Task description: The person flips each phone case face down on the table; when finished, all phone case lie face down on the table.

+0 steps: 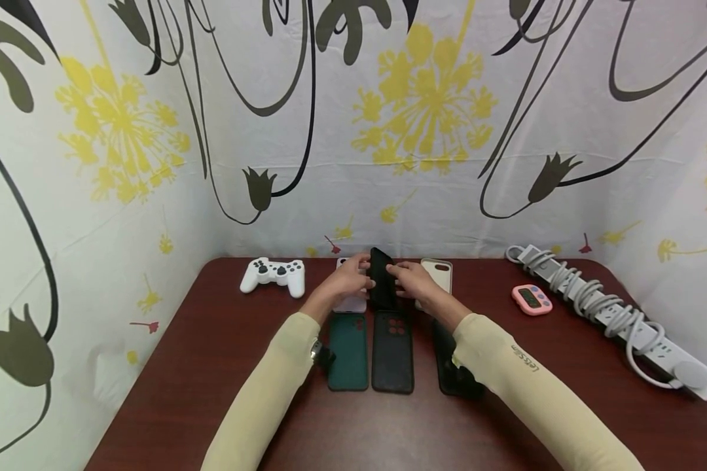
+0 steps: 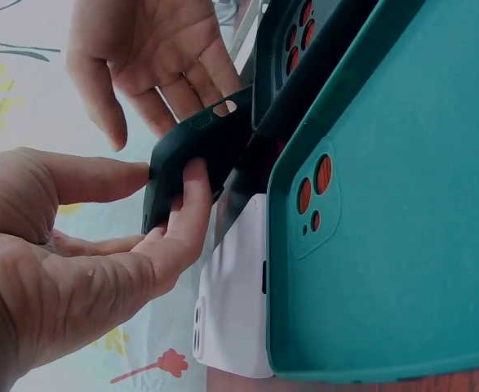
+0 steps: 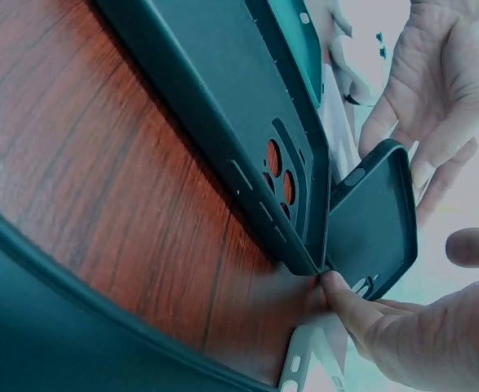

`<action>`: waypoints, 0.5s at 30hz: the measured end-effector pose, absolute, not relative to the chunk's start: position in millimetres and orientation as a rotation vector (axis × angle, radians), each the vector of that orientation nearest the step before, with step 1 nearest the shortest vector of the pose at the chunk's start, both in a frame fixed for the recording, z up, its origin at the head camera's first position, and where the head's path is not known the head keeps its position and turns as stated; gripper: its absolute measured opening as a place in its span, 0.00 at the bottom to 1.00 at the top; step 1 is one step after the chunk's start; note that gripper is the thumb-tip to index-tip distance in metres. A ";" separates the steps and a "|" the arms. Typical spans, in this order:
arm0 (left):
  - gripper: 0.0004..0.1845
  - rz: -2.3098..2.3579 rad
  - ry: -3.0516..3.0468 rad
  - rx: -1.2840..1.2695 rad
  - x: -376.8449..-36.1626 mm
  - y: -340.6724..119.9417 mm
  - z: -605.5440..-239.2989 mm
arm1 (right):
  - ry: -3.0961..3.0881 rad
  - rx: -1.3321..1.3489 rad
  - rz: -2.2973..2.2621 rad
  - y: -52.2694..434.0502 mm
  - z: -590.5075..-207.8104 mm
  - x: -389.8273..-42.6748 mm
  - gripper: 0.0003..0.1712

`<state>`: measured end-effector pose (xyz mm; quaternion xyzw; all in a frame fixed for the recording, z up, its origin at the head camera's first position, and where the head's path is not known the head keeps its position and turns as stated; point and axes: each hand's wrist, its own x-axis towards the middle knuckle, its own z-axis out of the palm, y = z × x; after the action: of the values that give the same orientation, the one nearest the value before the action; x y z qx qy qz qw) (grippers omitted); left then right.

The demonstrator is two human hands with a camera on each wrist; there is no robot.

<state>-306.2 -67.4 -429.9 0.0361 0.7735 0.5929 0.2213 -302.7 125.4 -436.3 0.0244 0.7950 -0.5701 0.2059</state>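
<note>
Flowered sheeting, yellow blooms and dark stems on white, walls in a dark red wooden table [image 1: 212,366]. At its far middle both hands meet on one black phone case [image 1: 381,278], tilted up on its lower end between them. The left hand [image 1: 347,280] has its thumb and fingertips pinched on one long edge of the case; the right hand [image 1: 415,281] touches the opposite side with fingers mostly straight, one fingertip pressed at the lower corner in the right wrist view.

Below the lifted case lie a teal phone case [image 1: 348,351] and a second black phone case [image 1: 393,351] side by side, camera cut-outs facing up, with another dark case [image 1: 444,366] partly hidden under the right sleeve. A pale case [image 1: 353,302] and a cream case [image 1: 438,273] lie flat just beside the hands. A white game controller [image 1: 273,274] sits to the left, a pink timer [image 1: 531,299] and a coiled power strip [image 1: 601,304] to the right.

Judging by the grip, the case is being picked up or stood on end; the next move calls for a firmer two-sided hold before it leaves the table.
</note>
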 end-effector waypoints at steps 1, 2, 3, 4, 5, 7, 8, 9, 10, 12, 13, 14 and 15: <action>0.42 1.642 2.134 0.101 -306.0 -67.5 -430.0 | 2.221 0.064 -1.577 125.1 -436.2 -302.6 0.39; 0.42 1.644 2.132 0.101 -305.6 -67.6 -429.8 | 2.227 0.062 -1.565 124.4 -436.2 -302.5 0.39; 0.42 1.644 2.130 0.105 -305.6 -67.9 -430.1 | 2.239 0.054 -1.546 123.8 -435.8 -302.1 0.40; 0.41 1.646 2.128 0.107 -305.5 -68.0 -430.0 | 2.252 0.051 -1.530 123.0 -435.6 -301.9 0.40; 0.41 1.648 2.126 0.107 -305.4 -68.2 -429.9 | 2.265 0.046 -1.512 122.2 -435.2 -301.4 0.40; 0.42 1.652 2.118 0.108 -305.5 -68.8 -429.9 | 2.287 0.030 -1.480 120.8 -434.6 -300.5 0.40; 0.42 1.654 2.116 0.108 -305.5 -69.1 -429.9 | 2.293 0.027 -1.472 120.3 -434.4 -300.0 0.39; 0.42 1.656 2.113 0.110 -305.6 -69.4 -430.0 | 2.295 0.025 -1.471 120.2 -434.3 -299.4 0.39; 0.42 1.660 2.110 0.109 -305.5 -69.5 -429.7 | 2.293 0.030 -1.478 120.1 -434.5 -299.1 0.39; 0.41 1.672 2.101 0.114 -305.5 -70.0 -430.2 | 2.280 0.036 -1.497 120.2 -434.7 -298.6 0.40; 0.41 1.679 2.096 0.117 -305.4 -70.0 -430.2 | 2.274 0.037 -1.510 120.3 -435.0 -298.6 0.40; 0.41 1.687 2.091 0.121 -305.5 -70.2 -430.8 | 2.267 0.043 -1.524 120.3 -435.3 -298.8 0.40; 0.41 1.698 2.084 0.123 -305.2 -70.1 -431.1 | 2.255 0.050 -1.540 120.3 -435.6 -299.2 0.41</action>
<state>-305.2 -70.1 -431.1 0.0447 0.7548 0.6151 0.2235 -299.2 120.3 -435.6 0.0180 0.8083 -0.5520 0.2039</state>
